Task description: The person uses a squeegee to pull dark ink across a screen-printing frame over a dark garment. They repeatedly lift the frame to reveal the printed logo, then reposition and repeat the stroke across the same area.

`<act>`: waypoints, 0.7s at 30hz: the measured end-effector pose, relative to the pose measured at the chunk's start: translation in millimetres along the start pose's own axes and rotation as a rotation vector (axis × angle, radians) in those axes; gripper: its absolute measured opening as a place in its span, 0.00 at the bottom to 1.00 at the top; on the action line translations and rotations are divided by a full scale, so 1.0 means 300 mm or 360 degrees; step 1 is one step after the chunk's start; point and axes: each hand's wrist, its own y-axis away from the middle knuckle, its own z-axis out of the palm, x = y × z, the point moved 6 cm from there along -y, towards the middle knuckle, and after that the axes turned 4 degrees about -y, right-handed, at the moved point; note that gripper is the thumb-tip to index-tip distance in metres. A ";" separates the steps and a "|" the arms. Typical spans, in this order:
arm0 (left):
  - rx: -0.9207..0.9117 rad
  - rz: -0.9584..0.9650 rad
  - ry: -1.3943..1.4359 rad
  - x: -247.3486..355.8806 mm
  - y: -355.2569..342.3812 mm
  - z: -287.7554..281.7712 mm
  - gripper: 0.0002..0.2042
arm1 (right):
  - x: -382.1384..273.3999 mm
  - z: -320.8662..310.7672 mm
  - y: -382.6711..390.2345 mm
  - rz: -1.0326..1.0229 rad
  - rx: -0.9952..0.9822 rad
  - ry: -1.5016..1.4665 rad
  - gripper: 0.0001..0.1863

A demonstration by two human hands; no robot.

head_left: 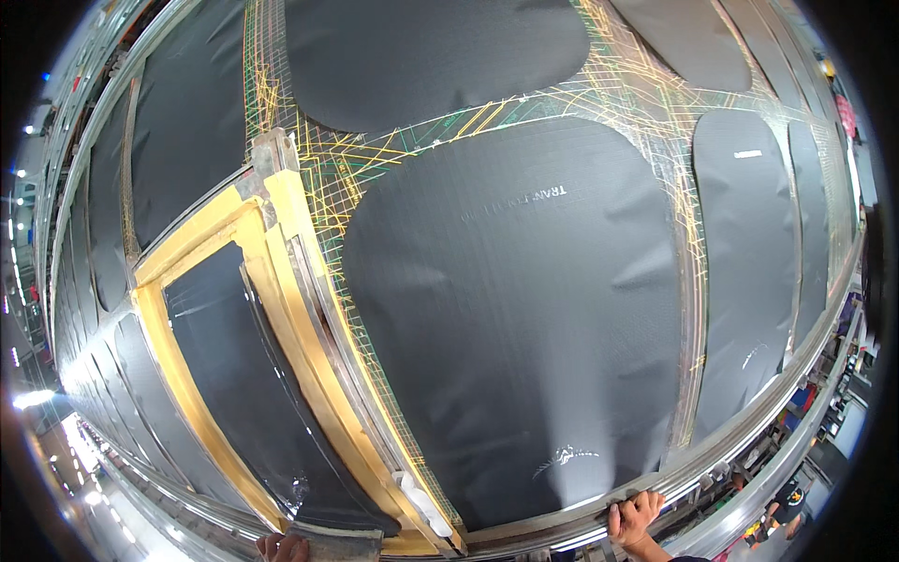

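A screen-printing frame (375, 459), edged with yellow tape and with a dark see-through mesh, lies on the long table at the left. At its near end my left hand (283, 548) shows only its curled fingers, closed over the edge beside a grey bar (342, 543); the picture's rim cuts off the rest. My right hand (637, 517) is closed on the metal rail (552, 526) along the table's near edge. Between and beyond the hands spreads a large black rounded fabric panel (515, 309) with creases and a shiny patch near me.
More black panels (440, 56) lie over a surface marked with yellow and green lines (655, 112). A metal clamp (272, 150) sits at the frame's far corner. A white piece (421, 501) lies along its right side. Another person (788, 503) stands far off at lower right.
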 end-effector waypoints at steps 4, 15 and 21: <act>0.0165 -0.0037 0.0286 -0.045 0.087 0.077 0.18 | 0.016 0.017 0.025 0.0006 0.0100 -0.0040 0.12; 0.0323 0.0162 0.0350 -0.006 -0.086 -0.139 0.20 | -0.389 -0.086 -0.204 -0.0434 0.0655 -0.0445 0.07; 0.0718 0.0272 0.0296 0.025 -0.015 -0.010 0.19 | -0.958 -0.043 -0.558 -0.0469 0.0757 -0.0561 0.11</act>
